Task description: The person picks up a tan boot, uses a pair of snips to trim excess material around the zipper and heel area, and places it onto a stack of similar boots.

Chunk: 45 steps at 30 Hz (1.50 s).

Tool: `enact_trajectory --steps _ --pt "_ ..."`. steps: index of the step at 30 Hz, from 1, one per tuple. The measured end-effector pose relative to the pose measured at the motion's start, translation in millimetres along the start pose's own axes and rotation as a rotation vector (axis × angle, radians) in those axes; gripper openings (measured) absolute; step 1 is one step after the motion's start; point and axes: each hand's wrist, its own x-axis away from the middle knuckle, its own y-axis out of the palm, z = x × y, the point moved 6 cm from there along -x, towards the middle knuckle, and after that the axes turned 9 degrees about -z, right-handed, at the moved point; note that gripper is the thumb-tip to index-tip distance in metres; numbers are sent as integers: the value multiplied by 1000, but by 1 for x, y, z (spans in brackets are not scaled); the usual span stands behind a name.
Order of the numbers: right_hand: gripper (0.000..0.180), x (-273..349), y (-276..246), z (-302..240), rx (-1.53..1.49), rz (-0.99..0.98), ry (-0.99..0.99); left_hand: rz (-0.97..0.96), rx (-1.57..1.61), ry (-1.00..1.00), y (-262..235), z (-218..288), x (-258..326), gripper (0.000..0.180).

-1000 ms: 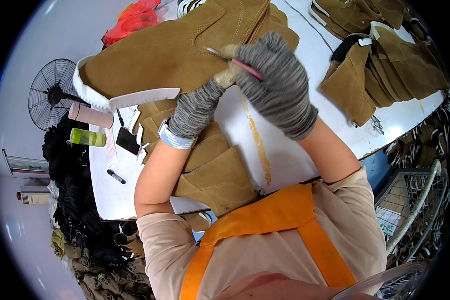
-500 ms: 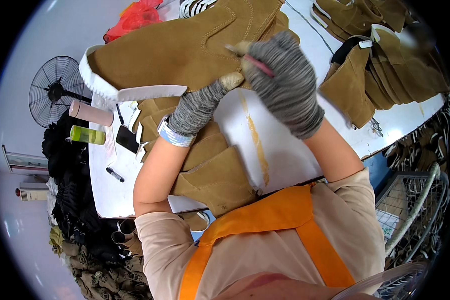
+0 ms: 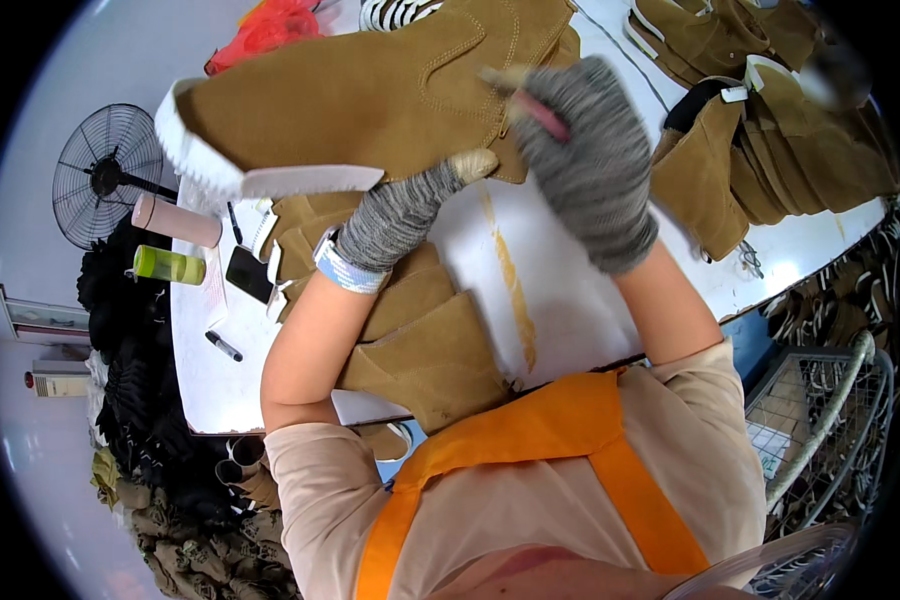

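A tan suede boot upper with a white fleece edge lies across the far part of the table. My left hand, in a grey knit glove, grips its near edge. The thumb rests on top and the fingers are hidden beneath the suede. My right hand, gloved alike and blurred by motion, is closed round a small tool with a pinkish-red handle. Its thin tip points left, over the stitched seam of the upper; whether it touches cannot be made out.
More tan uppers lie stacked near my body, and others at the right. A phone, a marker, a pink bottle and a green one are at left. A wire cart stands right.
My right hand has moved a little to the right with the tool. My left hand keeps its hold, and the boot upper has barely shifted.
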Motion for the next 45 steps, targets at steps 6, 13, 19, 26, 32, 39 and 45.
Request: enact_trajectory --steps 6,13,19,26,32,39,45 --pt "21 -5 -3 14 75 -20 78 -28 -101 -37 -1 -4 1 29" --pt "21 0 -1 4 63 12 28 -43 -115 -48 -3 -5 1 28" --pt "17 0 0 -17 47 -43 -105 -30 -31 -94 2 -1 1 31" --pt "18 8 0 -18 25 -72 -13 -56 12 -75 2 -8 -1 32" --pt "17 5 0 3 51 -66 29 -84 -154 -35 3 -4 -6 31" --pt "18 9 1 13 117 -53 1 -77 -238 0 1 -8 -6 32" --pt "24 9 0 24 116 -41 154 -49 -251 -8 1 -6 -2 33"
